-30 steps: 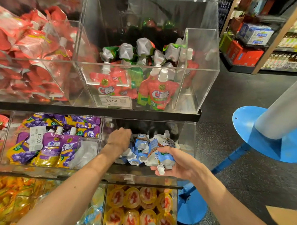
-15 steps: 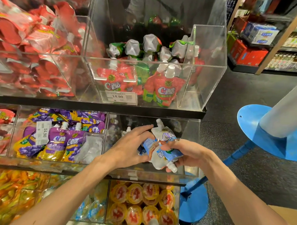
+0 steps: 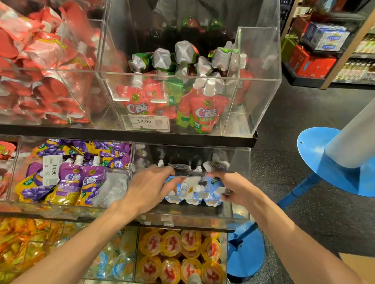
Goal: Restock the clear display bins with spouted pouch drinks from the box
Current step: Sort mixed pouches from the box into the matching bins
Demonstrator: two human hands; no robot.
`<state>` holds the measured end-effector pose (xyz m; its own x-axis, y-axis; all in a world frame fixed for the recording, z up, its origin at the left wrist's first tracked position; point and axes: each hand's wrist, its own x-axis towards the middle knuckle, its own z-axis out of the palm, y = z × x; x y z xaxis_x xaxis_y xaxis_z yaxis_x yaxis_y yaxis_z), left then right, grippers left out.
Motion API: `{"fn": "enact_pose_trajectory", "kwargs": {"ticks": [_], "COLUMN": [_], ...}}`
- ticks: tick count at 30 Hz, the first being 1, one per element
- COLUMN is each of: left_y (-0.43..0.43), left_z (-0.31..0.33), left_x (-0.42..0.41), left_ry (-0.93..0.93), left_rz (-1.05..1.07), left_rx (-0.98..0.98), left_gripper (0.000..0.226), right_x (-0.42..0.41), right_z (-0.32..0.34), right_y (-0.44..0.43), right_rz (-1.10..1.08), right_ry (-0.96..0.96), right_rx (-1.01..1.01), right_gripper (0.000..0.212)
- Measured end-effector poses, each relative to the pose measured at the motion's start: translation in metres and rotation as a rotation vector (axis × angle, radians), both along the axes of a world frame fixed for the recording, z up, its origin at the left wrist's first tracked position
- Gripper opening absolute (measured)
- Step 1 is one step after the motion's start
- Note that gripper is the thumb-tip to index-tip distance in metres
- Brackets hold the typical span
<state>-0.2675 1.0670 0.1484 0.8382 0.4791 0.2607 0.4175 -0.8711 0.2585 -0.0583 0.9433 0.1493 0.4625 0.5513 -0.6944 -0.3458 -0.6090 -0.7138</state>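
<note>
The blue pouches (image 3: 187,190) sit in the clear bin (image 3: 239,163), near its front wall, right between your hands, with your left hand (image 3: 150,186) touching them on the left with straight fingers and your right hand (image 3: 234,186) curled tight round them on the right.

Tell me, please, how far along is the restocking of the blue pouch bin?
Done: a row of blue pouches lies in the bin. In hand: the left hand touches that row while the right hand grips one pouch at its right end. Left: the bin looks unfilled behind the row, so more pouches should fit.
</note>
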Motion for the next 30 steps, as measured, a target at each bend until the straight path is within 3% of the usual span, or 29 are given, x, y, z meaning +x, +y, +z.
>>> {"fn": "enact_pose_trajectory", "kwargs": {"ticks": [7,12,16,18,22,24,26,28,30], "left_y": [0.0,-0.001,-0.003,-0.006,-0.003,0.002,0.007,0.012,0.017], "left_z": [0.01,0.008,0.006,0.007,0.006,0.006,0.009,0.013,0.016], "left_x": [0.001,0.005,0.008,0.009,0.01,0.01,0.01,0.01,0.011], "left_ry": [-0.117,-0.158,-0.195,-0.198,-0.147,-0.105,-0.046,0.059,0.183], "left_rz": [0.199,0.284,0.304,0.296,0.291,0.285,0.261,0.238,0.233], "left_rx": [0.076,0.075,-0.032,-0.056,-0.204,-0.305,-0.415,-0.525,-0.648], "left_gripper": [0.041,0.026,0.028,0.028,0.029,0.031,0.03,0.031,0.033], "right_x": [-0.013,-0.007,-0.007,-0.005,0.001,-0.001,-0.007,-0.014,-0.018], "right_z": [-0.024,-0.046,-0.053,-0.056,-0.066,-0.06,-0.04,-0.021,-0.014], "right_y": [0.04,0.052,0.051,0.049,0.047,0.047,0.046,0.035,0.022], "right_rz": [0.054,0.069,0.217,0.264,0.233,0.211,0.172,0.355,0.649], "right_ry": [-0.118,-0.188,-0.724,-0.828,-0.835,-0.809,-0.51,-0.327,-0.53], "right_rx": [-0.067,-0.023,-0.227,-0.311,-0.317,-0.122,0.087,0.127,0.106], "right_gripper": [0.017,0.036,0.044,0.055,0.063,0.051,0.052,0.043,0.034]}}
